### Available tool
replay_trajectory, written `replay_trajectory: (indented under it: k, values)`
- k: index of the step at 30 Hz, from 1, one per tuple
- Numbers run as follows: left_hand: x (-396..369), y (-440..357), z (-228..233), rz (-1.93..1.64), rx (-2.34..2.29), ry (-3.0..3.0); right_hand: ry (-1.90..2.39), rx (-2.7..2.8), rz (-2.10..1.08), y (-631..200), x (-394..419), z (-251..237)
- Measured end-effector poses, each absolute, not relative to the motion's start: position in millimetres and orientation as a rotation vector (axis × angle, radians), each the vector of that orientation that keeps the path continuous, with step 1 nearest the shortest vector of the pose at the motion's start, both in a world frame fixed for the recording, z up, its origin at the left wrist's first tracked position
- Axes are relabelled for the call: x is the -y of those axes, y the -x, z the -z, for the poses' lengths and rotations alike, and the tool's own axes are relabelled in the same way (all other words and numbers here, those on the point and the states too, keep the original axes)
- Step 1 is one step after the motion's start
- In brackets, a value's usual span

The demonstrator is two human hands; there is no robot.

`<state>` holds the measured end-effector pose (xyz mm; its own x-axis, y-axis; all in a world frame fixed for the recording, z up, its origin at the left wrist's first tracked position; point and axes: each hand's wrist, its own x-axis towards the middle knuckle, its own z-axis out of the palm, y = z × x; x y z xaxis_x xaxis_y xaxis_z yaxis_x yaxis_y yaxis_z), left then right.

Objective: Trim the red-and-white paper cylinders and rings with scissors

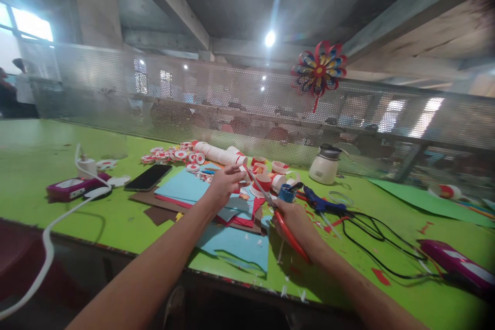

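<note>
**Asker:** Scissors (284, 224) first: where are they, and who has them?

**Describer:** Red-handled, gripped by the right hand (296, 219), whose fingers are clenched through the loops. The blades point up and away, toward the left hand (226, 183). They sit just right of the blue paper stack (193, 188) on the green desk (58, 149).

**Asker:** And the left hand?

**Describer:** Raised over that blue stack, fingers pinching a small paper piece (242, 169) at the blade tips.

**Asker:** Which step is this?

**Describer:** Likely mid-trim. Next, I judge, the blades must close carefully while the piece is kept steady.
</note>
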<state>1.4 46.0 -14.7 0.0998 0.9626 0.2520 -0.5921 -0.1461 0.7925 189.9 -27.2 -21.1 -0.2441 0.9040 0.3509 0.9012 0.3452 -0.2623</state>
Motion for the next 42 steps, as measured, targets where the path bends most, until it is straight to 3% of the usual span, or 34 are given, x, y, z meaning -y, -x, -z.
replay_trajectory:
  k: [42]
  values:
    - [-46.2, 1.5, 12.6, -1.41, -0.574, -0.934, 1.633, 2.231, 0.065, -190.0, 29.0, 18.6]
